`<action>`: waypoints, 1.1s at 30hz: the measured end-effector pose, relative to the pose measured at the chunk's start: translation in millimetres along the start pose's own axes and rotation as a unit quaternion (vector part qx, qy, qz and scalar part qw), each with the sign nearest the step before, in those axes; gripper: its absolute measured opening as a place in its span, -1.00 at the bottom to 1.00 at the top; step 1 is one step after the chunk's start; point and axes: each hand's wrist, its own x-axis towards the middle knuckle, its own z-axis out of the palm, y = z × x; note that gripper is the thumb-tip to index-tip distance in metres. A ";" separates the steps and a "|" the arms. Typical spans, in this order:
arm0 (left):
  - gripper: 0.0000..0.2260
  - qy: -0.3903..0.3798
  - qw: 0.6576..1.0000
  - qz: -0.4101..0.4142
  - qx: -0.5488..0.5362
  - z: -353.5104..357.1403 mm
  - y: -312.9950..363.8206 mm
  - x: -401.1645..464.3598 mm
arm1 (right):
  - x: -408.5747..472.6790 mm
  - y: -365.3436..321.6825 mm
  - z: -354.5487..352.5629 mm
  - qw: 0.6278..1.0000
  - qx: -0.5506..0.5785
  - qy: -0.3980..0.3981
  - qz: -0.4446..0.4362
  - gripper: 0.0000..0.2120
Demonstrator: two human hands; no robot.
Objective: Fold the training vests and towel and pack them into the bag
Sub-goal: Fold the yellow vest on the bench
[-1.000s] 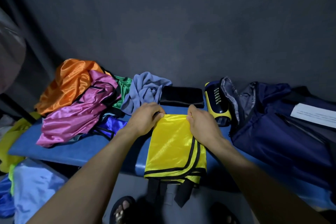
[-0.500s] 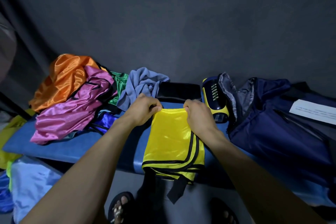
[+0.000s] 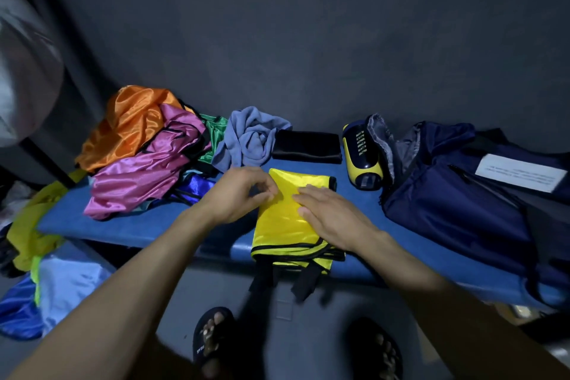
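Both hands have let go of the far hem they pinched half a second ago: the right hand (image 3: 331,219) now lies flat, fingers straight and together, pressing the shiny yellow black-trimmed training vest (image 3: 290,225) at the front edge of the blue padded bench (image 3: 123,222), its straps hanging over. The left hand (image 3: 243,194) has fingers loosely curled, tips touching the vest's left side; a pinch is unclear. Fold looks nearly done. The navy fabric bag (image 3: 456,194) lies open toward the bench's right end; the crumpled grey-blue towel (image 3: 249,139) and the orange satin vest (image 3: 132,123) at back left are unfolded.
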 end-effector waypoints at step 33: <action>-0.71 0.026 0.988 0.126 0.086 70.8 36.5 -111.6 | -94.4 -21.7 51.9 0.978 0.061 0.171 -0.103 -0.52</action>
